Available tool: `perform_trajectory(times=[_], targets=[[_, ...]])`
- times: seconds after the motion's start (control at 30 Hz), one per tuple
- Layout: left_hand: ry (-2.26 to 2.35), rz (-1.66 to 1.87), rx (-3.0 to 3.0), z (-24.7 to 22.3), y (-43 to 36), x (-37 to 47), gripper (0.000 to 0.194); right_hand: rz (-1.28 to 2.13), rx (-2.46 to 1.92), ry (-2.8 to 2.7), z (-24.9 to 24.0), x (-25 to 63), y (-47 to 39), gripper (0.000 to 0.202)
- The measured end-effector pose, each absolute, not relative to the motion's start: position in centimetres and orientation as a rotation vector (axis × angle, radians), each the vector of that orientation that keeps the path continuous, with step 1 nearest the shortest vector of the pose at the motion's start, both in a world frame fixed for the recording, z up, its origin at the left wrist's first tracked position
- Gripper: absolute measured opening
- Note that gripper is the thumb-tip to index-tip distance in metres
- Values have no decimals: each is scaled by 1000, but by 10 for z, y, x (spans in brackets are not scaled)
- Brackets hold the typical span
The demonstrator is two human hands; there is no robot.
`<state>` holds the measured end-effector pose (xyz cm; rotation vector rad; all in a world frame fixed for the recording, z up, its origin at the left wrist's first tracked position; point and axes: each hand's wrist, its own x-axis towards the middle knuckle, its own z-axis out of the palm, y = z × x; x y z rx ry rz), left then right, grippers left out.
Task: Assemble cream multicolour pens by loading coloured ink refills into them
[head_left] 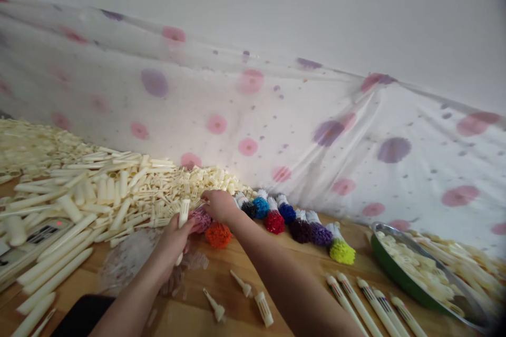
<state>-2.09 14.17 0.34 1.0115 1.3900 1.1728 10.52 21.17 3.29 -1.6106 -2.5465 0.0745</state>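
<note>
My left hand [174, 238] is closed round a cream pen barrel [184, 214], held nearly upright with its slotted end up. Just right of it lies a bundle of pink refills [201, 219]. My right hand [220, 204] reaches over this bundle with curled fingers; whatever they may pinch is too small to make out. Beneath the right wrist sits an orange refill bundle [218, 235]. More bundles stand in a row to the right, among them red [274, 216], purple [320, 229] and yellow-green [341, 245].
Cream pen parts [118, 179] are heaped at the left and back. Clear plastic pieces [132, 255] lie by my left forearm. Two cone-shaped tips [214, 305] and a slotted piece [263, 309] lie in front. Several multicolour pens [366, 300] and a green-sided bowl [395, 276] are at right.
</note>
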Motion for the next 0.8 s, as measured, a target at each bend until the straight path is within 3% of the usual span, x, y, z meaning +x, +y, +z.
perform_trajectory(times=[0.23, 0.5, 0.63, 0.8], targets=[[1198, 1133, 911, 2, 137, -18, 22, 76, -1869, -2489, 32, 83, 216, 24], [1118, 1167, 860, 3, 132, -14, 22, 247, -1287, -2518, 29, 97, 174, 10], [1127, 1214, 848, 2, 135, -15, 21, 390, -1128, -2171, 41, 104, 154, 8], [1221, 1298, 871, 20, 128, -19, 6, 639, -1063, -1569, 55, 127, 129, 16]])
